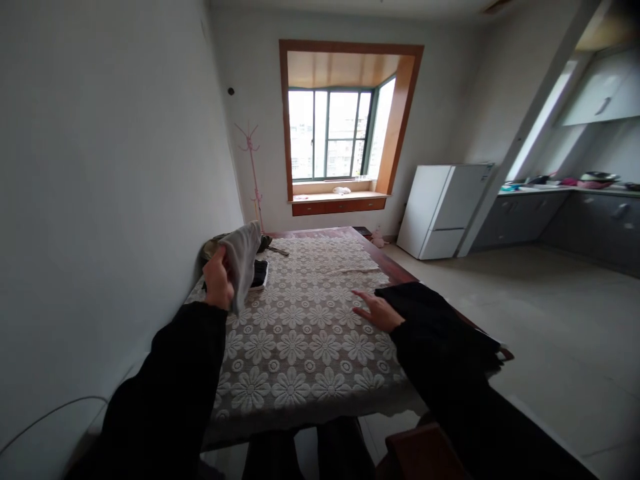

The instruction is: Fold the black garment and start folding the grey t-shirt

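A thin light-grey cloth point(243, 257) hangs from my left hand point(219, 280), raised over the left side of the table near the wall. The fingers are closed on its edge. My right hand point(379, 311) is apart from it on the right, low over the flower-patterned lace tablecloth point(293, 347), with fingers stretched out and nothing in them. Whether it touches the tablecloth I cannot tell. Beside my right hand lies a dark folded fabric point(440, 313), partly covered by my sleeve. Behind the grey cloth sits a black item with a white edge point(260, 275), partly hidden.
Dark greenish things with a strap point(275, 248) lie at the table's far left corner. A white wall point(115, 200) runs close along the left. Beyond the table stand a pink coat rack point(253, 167) and a white fridge point(445, 210). A brown seat point(425, 453) is below right.
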### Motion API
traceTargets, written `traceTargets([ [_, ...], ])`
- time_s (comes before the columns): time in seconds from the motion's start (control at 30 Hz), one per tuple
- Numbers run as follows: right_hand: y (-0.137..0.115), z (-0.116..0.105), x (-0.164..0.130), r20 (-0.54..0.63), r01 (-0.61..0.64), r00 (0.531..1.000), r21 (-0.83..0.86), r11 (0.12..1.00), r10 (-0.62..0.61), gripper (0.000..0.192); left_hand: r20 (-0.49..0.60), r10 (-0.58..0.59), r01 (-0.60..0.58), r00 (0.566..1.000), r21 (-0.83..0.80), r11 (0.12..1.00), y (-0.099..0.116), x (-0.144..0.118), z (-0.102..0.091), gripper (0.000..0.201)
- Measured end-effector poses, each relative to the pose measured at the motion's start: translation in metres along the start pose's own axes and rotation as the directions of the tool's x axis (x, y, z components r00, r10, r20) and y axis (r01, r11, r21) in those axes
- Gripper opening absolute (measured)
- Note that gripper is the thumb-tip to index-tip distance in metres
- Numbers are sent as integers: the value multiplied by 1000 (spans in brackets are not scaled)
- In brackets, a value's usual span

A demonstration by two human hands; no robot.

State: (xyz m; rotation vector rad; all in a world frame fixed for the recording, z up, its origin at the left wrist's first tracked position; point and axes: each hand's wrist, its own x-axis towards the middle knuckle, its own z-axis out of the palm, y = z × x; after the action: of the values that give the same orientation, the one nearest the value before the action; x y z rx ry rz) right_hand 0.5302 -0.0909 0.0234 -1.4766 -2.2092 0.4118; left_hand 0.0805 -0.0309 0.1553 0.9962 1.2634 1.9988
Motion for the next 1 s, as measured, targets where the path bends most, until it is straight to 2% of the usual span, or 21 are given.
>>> traceTargets([
  [0.07, -57, 34, -10, -32, 145, 989, 373, 916, -144, 65, 181, -99, 115, 978, -79, 990, 5, -49, -4, 51],
  [0.1, -86, 54, -16, -61, 173, 984, 496, 851, -165, 70, 270, -109, 135, 957, -81, 987, 4, -77, -6, 52],
  [0.17, -135, 91, -27, -144, 181, 983, 635, 751, -115, 91, 441, -100, 115, 892, -7, 993, -4, -133, -11, 50],
  [0.2, -153, 106, -30, -181, 173, 981, 668, 723, -68, 93, 537, -105, 91, 837, 52, 995, -10, -159, -15, 51],
  [0.27, -175, 124, -35, -192, 106, 981, 701, 705, 42, 80, 684, -73, -52, 726, 161, 986, -24, -200, -27, 58],
  [0.3, -179, 128, -36, -179, 61, 979, 714, 697, 98, 71, 719, -52, -151, 693, 215, 965, -31, -216, -34, 63],
  [0.33, -180, 129, -37, -159, 22, 977, 733, 680, 139, 63, 721, -27, -234, 692, 260, 937, -38, -227, -42, 66],
  [0.4, -176, 124, -38, -116, -3, 980, 801, 598, 159, 58, 722, -4, -333, 692, 324, 886, -49, -239, -55, 74],
  [0.47, -170, 116, -39, -104, 39, 988, 885, 464, 113, 56, 737, -8, -378, 676, 356, 854, -56, -242, -60, 84],
  [0.53, -169, 109, -39, -126, 90, 989, 932, 351, 82, 51, 753, -4, -418, 658, 370, 830, -59, -242, -57, 89],
  [0.6, -173, 106, -38, -164, 129, 982, 943, 308, 89, 50, 739, 33, -450, 673, 373, 811, -58, -241, -49, 87],
  [0.67, -180, 106, -39, -194, 150, 974, 936, 320, 113, 51, 725, 81, -479, 684, 363, 800, -54, -241, -41, 80],
  [0.77, -190, 113, -44, -262, 161, 943, 899, 408, 204, 42, 733, 130, -521, 667, 335, 785, -47, -243, -36, 78],
  [0.83, -198, 118, -49, -311, 154, 915, 858, 489, 257, 34, 731, 154, -538, 664, 325, 777, -43, -245, -38, 81],
  [0.9, -204, 121, -52, -360, 143, 884, 816, 560, 299, 30, 708, 174, -531, 684, 321, 784, -41, -247, -42, 81],
  [1.0, -211, 122, -54, -429, 137, 822, 786, 602, 373, 33, 700, 169, -483, 694, 279, 830, -42, -249, -48, 72],
])
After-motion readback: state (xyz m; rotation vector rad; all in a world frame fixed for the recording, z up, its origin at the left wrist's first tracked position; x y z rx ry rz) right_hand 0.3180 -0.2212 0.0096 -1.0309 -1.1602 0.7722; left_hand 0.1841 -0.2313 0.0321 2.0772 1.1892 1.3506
